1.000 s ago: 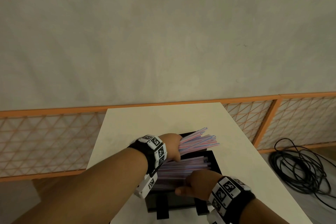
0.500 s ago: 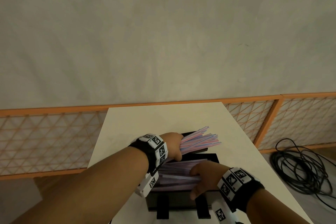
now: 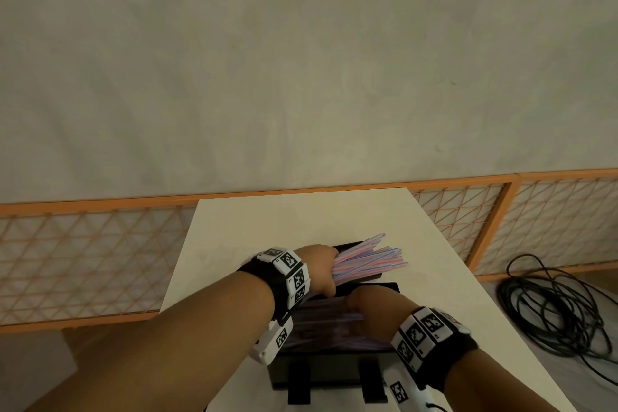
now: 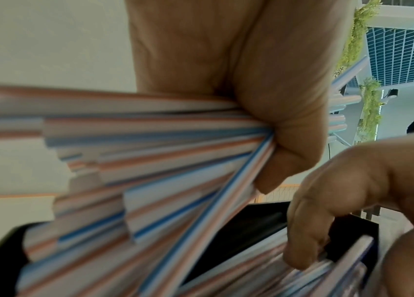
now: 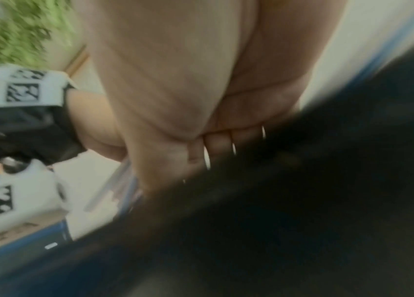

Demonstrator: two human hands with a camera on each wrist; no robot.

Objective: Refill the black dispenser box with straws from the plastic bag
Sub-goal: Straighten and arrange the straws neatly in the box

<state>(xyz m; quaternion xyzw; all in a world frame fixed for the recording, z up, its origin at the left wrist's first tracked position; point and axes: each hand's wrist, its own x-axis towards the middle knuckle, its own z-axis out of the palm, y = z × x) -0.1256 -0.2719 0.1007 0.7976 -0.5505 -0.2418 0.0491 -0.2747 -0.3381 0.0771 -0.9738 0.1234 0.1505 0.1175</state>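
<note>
The black dispenser box (image 3: 321,370) stands at the near end of the table, its lid (image 3: 354,247) tipped open behind it. Inside lie several pink-and-blue striped straws (image 3: 321,321). My left hand (image 3: 319,269) grips a fanned bundle of straws (image 3: 368,261) over the box's back edge; up close the fist (image 4: 276,104) clamps the bundle (image 4: 150,152). My right hand (image 3: 366,306) reaches into the box, its fingers (image 4: 302,251) curled over the right ends of the straws there. The right wrist view is blurred, showing the hand (image 5: 175,80) against the box (image 5: 302,201).
The cream table (image 3: 301,221) is narrow, with edges close on both sides of the box. An orange lattice fence (image 3: 83,244) runs behind it. A coil of black cable (image 3: 551,308) lies on the floor to the right.
My right hand has slid from the box's front edge to the right end of the straws and further back. The left hand holds its bundle almost still.
</note>
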